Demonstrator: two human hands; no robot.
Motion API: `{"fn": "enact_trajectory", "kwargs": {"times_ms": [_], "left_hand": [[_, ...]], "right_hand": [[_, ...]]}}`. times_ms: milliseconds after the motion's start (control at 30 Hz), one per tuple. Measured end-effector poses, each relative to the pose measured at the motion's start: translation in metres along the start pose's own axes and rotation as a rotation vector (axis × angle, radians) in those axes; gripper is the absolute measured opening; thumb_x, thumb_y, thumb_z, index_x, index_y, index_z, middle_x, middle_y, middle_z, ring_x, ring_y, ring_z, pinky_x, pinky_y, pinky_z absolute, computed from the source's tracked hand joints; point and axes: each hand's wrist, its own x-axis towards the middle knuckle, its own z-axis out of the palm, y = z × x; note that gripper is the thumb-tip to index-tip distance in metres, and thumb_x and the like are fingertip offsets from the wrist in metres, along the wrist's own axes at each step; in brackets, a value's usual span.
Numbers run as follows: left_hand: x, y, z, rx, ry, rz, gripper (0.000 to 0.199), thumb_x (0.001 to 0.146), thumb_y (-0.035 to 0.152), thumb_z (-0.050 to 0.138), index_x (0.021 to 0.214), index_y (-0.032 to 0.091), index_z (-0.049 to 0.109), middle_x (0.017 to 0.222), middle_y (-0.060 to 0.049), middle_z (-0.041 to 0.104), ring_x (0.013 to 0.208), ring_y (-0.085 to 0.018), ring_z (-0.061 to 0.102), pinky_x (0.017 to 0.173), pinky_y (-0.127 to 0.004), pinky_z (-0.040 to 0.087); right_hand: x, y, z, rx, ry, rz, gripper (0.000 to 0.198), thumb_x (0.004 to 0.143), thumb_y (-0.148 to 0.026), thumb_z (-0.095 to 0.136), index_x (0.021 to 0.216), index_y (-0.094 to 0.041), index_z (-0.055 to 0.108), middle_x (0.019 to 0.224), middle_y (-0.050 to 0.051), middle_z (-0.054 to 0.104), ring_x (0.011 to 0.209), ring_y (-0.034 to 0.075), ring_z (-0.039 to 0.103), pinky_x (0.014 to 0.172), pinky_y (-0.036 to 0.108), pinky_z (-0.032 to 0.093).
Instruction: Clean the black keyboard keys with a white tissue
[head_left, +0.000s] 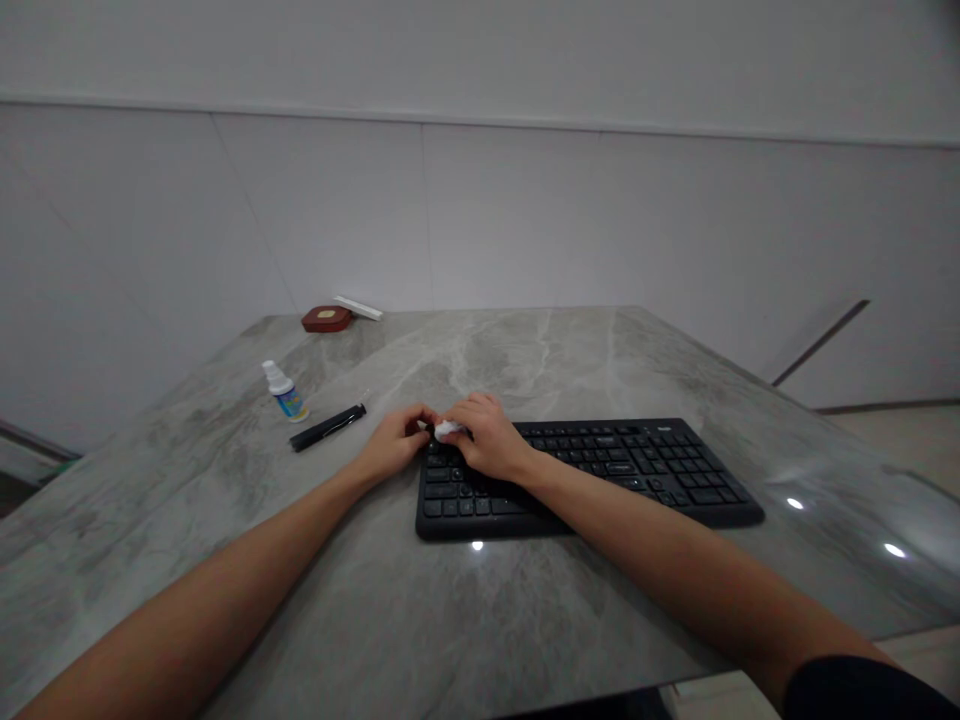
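Head view: a grey marbled table [525, 620] seen from above the person's forearms, which converge on the far left corner of a keyboard.
Bottle: a small white spray bottle [284, 391] with a blue label stands upright at the left, well apart from the hands.
Pen: a black pen-like tool [328, 427] lies just right of the bottle, its long axis running from lower left to upper right, pointing roughly toward the hands.
Far corner: a red-brown dish [327, 319] and a white stick-like item [358, 308] sit near the wall, far behind everything else.
Left hand: the left hand [396, 440] rests on the table at the keyboard's left end, fingers curled together; the tips meet the keyboard's upper left corner, but whether they pinch anything I cannot tell.
White wad: a small white wad [448, 430], cloth or tissue, sits on the keyboard's top left keys, between the two hands and touching both.
Right hand: the right hand [491, 440] lies over the left key block, fingers closed down on the wad from its right side.
Keyboard: the black keyboard [637, 470] runs left to right across the table, its long axis level with the near edge; most of it lies uncovered to the right of the hands.
Key relation: the wad lies at the fingertips of both hands, under the right one.
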Motion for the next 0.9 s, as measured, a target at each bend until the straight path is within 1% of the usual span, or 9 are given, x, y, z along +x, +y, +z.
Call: {"fn": "enact_trajectory", "kwargs": {"times_ms": [67, 133, 233, 367, 500, 633, 767, 900], "left_hand": [[0.002, 0.0, 0.0, -0.027, 0.012, -0.003, 0.02, 0.07, 0.015, 0.05, 0.084, 0.014, 0.065, 0.073, 0.0, 0.064, 0.064, -0.014, 0.055, 0.063, -0.025, 0.043], [0.004, 0.0, 0.0, -0.044, 0.021, -0.006, 0.018, 0.07, 0.015, 0.05, 0.08, 0.014, 0.065, 0.072, 0.0, 0.064, 0.066, -0.015, 0.056, 0.064, -0.025, 0.044], [0.005, 0.0, 0.001, -0.044, 0.034, -0.007, 0.016, 0.071, 0.016, 0.05, 0.075, 0.014, 0.065, 0.069, 0.0, 0.064, 0.067, -0.015, 0.056, 0.066, -0.026, 0.043], [0.006, -0.002, 0.002, -0.028, 0.031, -0.005, 0.017, 0.068, 0.014, 0.049, 0.072, 0.014, 0.065, 0.068, 0.0, 0.064, 0.068, -0.016, 0.056, 0.066, -0.026, 0.043], [0.007, -0.004, 0.003, -0.028, 0.036, 0.006, 0.015, 0.068, 0.017, 0.049, 0.07, 0.015, 0.063, 0.068, 0.0, 0.062, 0.069, -0.016, 0.054, 0.065, -0.025, 0.042], [0.005, -0.002, 0.003, -0.043, 0.038, 0.013, 0.02, 0.073, 0.02, 0.045, 0.073, 0.016, 0.064, 0.07, 0.0, 0.062, 0.07, -0.017, 0.054, 0.065, -0.026, 0.041], [0.005, -0.001, 0.002, -0.061, 0.043, 0.007, 0.022, 0.074, 0.023, 0.044, 0.073, 0.015, 0.064, 0.07, -0.001, 0.062, 0.069, -0.017, 0.054, 0.064, -0.026, 0.041], [0.005, 0.0, 0.002, -0.085, 0.037, -0.008, 0.023, 0.074, 0.024, 0.043, 0.075, 0.015, 0.064, 0.071, -0.001, 0.063, 0.07, -0.017, 0.055, 0.067, -0.027, 0.042]], "right_hand": [[0.002, -0.002, 0.001, 0.021, -0.029, -0.037, 0.011, 0.086, -0.02, 0.065, 0.097, -0.019, 0.067, 0.095, 0.003, 0.071, 0.09, 0.019, 0.052, 0.082, 0.034, 0.029], [0.005, -0.004, 0.003, 0.003, -0.068, -0.073, 0.01, 0.086, -0.019, 0.064, 0.096, -0.02, 0.068, 0.094, 0.003, 0.071, 0.09, 0.019, 0.052, 0.083, 0.035, 0.028], [0.007, -0.005, 0.004, -0.066, -0.058, -0.072, 0.01, 0.087, -0.018, 0.062, 0.095, -0.019, 0.067, 0.094, 0.004, 0.071, 0.09, 0.02, 0.05, 0.083, 0.036, 0.027], [0.007, -0.003, 0.008, -0.053, -0.08, -0.126, 0.012, 0.087, -0.016, 0.062, 0.097, -0.02, 0.067, 0.096, 0.003, 0.071, 0.088, 0.019, 0.049, 0.08, 0.034, 0.026], [0.007, -0.003, 0.011, -0.106, -0.022, -0.074, 0.01, 0.09, -0.019, 0.058, 0.097, -0.019, 0.066, 0.096, 0.005, 0.07, 0.088, 0.02, 0.049, 0.079, 0.035, 0.026], [0.007, -0.004, 0.009, -0.073, -0.069, -0.124, 0.013, 0.086, -0.013, 0.06, 0.096, -0.019, 0.065, 0.096, 0.002, 0.07, 0.089, 0.019, 0.05, 0.081, 0.034, 0.028], [0.007, -0.006, 0.009, -0.081, -0.034, -0.079, 0.013, 0.087, -0.014, 0.06, 0.097, -0.019, 0.064, 0.098, 0.003, 0.07, 0.089, 0.019, 0.05, 0.08, 0.035, 0.029], [0.007, -0.008, 0.009, -0.041, -0.099, -0.206, 0.016, 0.083, -0.009, 0.062, 0.094, -0.019, 0.064, 0.098, 0.002, 0.07, 0.089, 0.019, 0.049, 0.078, 0.033, 0.03]]}}
